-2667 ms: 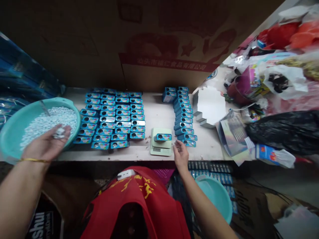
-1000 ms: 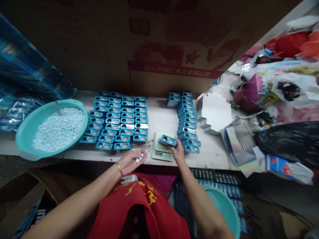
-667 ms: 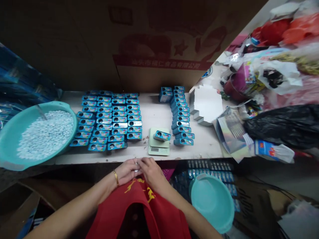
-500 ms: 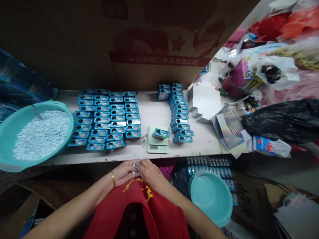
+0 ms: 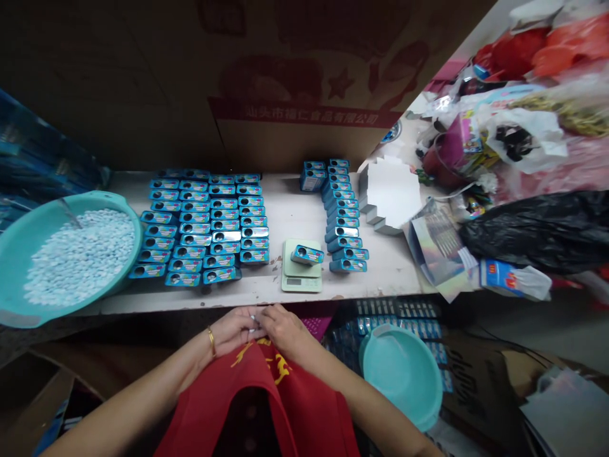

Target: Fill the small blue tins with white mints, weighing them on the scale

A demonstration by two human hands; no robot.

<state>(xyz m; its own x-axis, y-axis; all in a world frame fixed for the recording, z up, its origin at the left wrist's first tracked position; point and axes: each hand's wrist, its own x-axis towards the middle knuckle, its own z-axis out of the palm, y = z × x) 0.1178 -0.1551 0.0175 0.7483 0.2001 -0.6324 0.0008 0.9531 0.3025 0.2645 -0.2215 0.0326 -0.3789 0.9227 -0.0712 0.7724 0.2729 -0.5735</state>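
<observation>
L hand (image 5: 233, 330) half-closed, cupping white tablets (image 5: 255, 319); R hand (image 5: 285, 327) fingertips touch them, grip unclear.

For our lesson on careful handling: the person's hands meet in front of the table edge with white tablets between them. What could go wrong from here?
The white tablets sit between the left hand and right hand, off the table; one could slip and fall onto the red garment. The blue tin lies askew on the scale, so a knock might tip it off.

Left hand (image 5: 232, 330) and right hand (image 5: 286, 329) together at white tablets (image 5: 255, 321), near scale (image 5: 301, 275)
</observation>
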